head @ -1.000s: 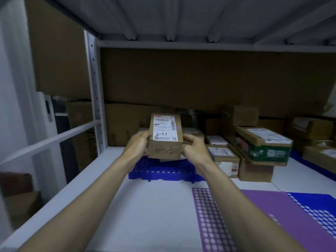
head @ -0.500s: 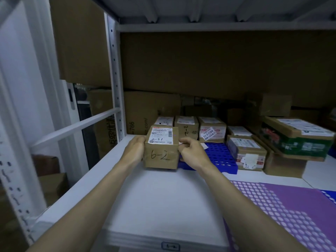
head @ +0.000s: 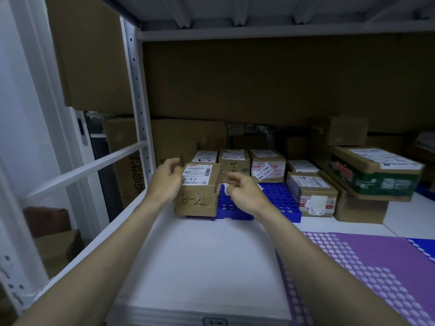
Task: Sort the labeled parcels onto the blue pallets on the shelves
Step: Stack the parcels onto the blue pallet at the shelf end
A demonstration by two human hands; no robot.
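A brown parcel (head: 196,198) with a white label and "6-2" handwritten on its front stands on the front left corner of the blue pallet (head: 273,201) on the white shelf. My left hand (head: 164,182) is beside the parcel's left face, fingers loosely curled, holding nothing. My right hand (head: 242,191) hovers just right of the parcel, apart from it, fingers relaxed. Three labeled parcels (head: 234,161) stand in a row at the back of the pallet.
More parcels (head: 310,196) stand at the pallet's right end, and a green-banded box (head: 374,175) lies on a carton further right. A purple dotted mat (head: 367,274) covers the shelf front right. The shelf upright (head: 138,100) stands at left. A "6-2" tag (head: 215,322) marks the shelf's front edge.
The parcel went from held in the air to set down on the pallet's front left corner. Both hands have let go of it and opened away from its sides.
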